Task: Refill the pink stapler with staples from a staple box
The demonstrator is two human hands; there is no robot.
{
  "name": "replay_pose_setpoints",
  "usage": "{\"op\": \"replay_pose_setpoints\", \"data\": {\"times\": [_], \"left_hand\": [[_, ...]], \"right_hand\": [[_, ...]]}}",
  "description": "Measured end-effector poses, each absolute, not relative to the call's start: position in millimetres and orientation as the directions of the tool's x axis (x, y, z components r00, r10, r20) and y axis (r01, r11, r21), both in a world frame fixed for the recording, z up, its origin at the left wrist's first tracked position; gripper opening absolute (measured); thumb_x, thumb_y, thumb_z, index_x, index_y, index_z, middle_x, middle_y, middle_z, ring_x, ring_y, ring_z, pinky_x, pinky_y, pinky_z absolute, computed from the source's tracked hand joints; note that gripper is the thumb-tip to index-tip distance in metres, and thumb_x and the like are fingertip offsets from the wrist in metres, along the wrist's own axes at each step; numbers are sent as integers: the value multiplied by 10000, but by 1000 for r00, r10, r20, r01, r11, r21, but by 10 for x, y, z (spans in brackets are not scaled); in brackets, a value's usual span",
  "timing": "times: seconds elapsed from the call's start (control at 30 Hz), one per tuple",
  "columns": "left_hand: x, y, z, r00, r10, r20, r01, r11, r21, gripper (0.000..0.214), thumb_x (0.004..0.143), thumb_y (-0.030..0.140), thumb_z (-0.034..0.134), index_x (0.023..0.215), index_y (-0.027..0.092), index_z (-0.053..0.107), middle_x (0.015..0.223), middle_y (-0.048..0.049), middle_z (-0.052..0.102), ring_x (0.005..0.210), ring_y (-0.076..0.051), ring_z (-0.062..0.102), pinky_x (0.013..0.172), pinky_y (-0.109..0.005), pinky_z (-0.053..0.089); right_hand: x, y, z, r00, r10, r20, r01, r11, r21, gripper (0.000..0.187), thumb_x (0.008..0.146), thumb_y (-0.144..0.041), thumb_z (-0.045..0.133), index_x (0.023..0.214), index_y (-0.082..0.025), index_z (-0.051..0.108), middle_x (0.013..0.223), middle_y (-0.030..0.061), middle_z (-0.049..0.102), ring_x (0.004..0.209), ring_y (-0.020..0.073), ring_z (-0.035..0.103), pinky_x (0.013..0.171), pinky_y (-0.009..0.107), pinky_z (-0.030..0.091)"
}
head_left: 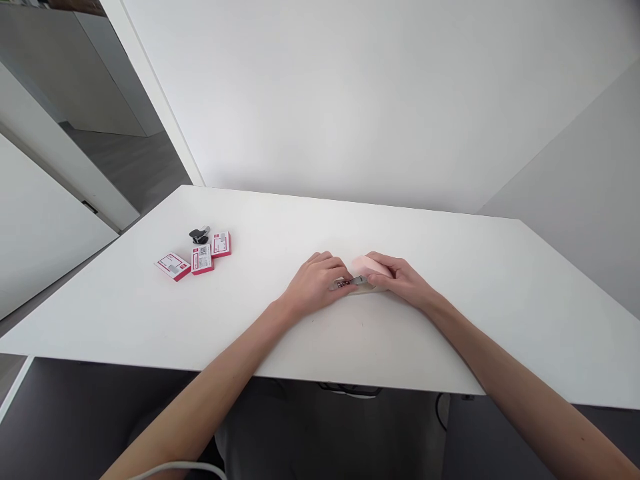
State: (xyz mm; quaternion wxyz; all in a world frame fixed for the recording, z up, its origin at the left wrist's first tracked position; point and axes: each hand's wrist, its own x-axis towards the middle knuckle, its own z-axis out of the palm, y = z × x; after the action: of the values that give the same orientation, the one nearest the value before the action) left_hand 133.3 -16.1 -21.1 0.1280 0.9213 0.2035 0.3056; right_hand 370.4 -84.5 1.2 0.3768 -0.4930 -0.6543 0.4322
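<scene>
Pink stapler point(369, 266) seems light, stiff; right hand point(407, 283) clasps it at 3 o'clock, best hold. Left hand point(316, 281) half-curls at 9 o'clock; hold unclear.

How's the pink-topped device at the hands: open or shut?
Looks open: the metal strip by the left hand shows uncovered beside the pink top, held by the right hand. Any hinge is hidden.

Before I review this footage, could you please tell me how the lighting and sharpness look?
Head view: soft light, white desk bright, deep shadow beneath; head view: fine print on the red-and-white boxes too small to read, details between left hand and right hand soft.
</scene>
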Motion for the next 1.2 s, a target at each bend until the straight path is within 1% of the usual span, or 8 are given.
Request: {"op": "replay_pose_setpoints", "data": {"times": [0.2, 0.33, 0.53, 0.7, 0.87, 0.93, 1.1, 1.2], "left_hand": [[1330, -165, -215, 729, 440, 524, 294, -893, 340, 234, 1022, 392, 647, 900, 210, 730, 946, -32, 755, 895, -198, 646, 838, -371, 476], [1337, -181, -201, 742, 410, 530, 301, -911, 283, 262, 1044, 378, 610, 871, 211, 713, 913, -34, 750, 892, -204, 649, 801, -369, 457], [1337, -242, -122, 637, 495, 591, 336, -868, 365, 357, 994, 561, 638, 952, 207, 639, 905, -27, 734, 817, -188, 638, 801, -362, 477], [1329, -245, -103, 640, 471, 607, 309, -881, 357, 311, 1073, 469, 527, 927, 213, 627, 889, -26, 726, 792, -174, 628, 796, -349, 482], [1336, -236, -113, 651, 468, 598, 289, -881, 376, 301, 1057, 458, 554, 909, 215, 653, 893, -35, 731, 814, -180, 638, 811, -353, 498], [1340, -240, -112, 665, 470, 580, 289, -878, 381, 291, 1052, 449, 558, 921, 214, 667, 898, -38, 735, 819, -184, 641, 812, -357, 500], [1346, -242, -123, 724, 449, 523, 303, -889, 344, 293, 1058, 429, 535, 940, 210, 689, 899, -42, 741, 823, -191, 644, 809, -368, 484], [1345, -225, -151, 752, 424, 504, 305, -903, 304, 293, 1062, 427, 537, 967, 210, 710, 922, -47, 739, 852, -196, 651, 810, -368, 471]], "right_hand": [[3700, -843, 10, -241, 967, 82, 306, 156, -939, 292, 921, -532, 702, 894, -247, 649, 899, 0, 562, 778, 181, 472, 703, 326, 394], [3677, -846, 31, -259, 962, 83, 323, 167, -931, 298, 906, -542, 706, 977, -253, 690, 1049, 37, 636, 887, 223, 551, 775, 358, 454], [3667, -856, 52, -275, 958, 77, 286, 158, -945, 291, 914, -524, 707, 1028, -257, 708, 1158, 47, 654, 967, 240, 589, 824, 366, 480], [3682, -855, 28, -265, 960, 86, 302, 167, -939, 310, 919, -551, 705, 1020, -257, 696, 1074, 33, 651, 900, 219, 574, 779, 347, 467], [3700, -858, 8, -242, 966, 93, 277, 160, -948, 318, 934, -571, 699, 932, -255, 668, 849, -8, 560, 760, 181, 492, 704, 324, 416], [3715, -854, -10, -233, 968, 97, 260, 158, -953, 339, 936, -598, 689, 933, -260, 669, 839, -5, 552, 753, 183, 482, 694, 326, 409], [3745, -835, -67, -215, 973, 82, 235, 133, -963, 400, 932, -651, 668, 1089, -284, 696, 1053, 50, 654, 825, 216, 548, 731, 355, 460], [3720, -835, -65, -235, 967, 95, 165, 136, -977, 382, 941, -638, 665, 1100, -292, 687, 1169, 73, 647, 942, 242, 590, 798, 378, 503]]}}
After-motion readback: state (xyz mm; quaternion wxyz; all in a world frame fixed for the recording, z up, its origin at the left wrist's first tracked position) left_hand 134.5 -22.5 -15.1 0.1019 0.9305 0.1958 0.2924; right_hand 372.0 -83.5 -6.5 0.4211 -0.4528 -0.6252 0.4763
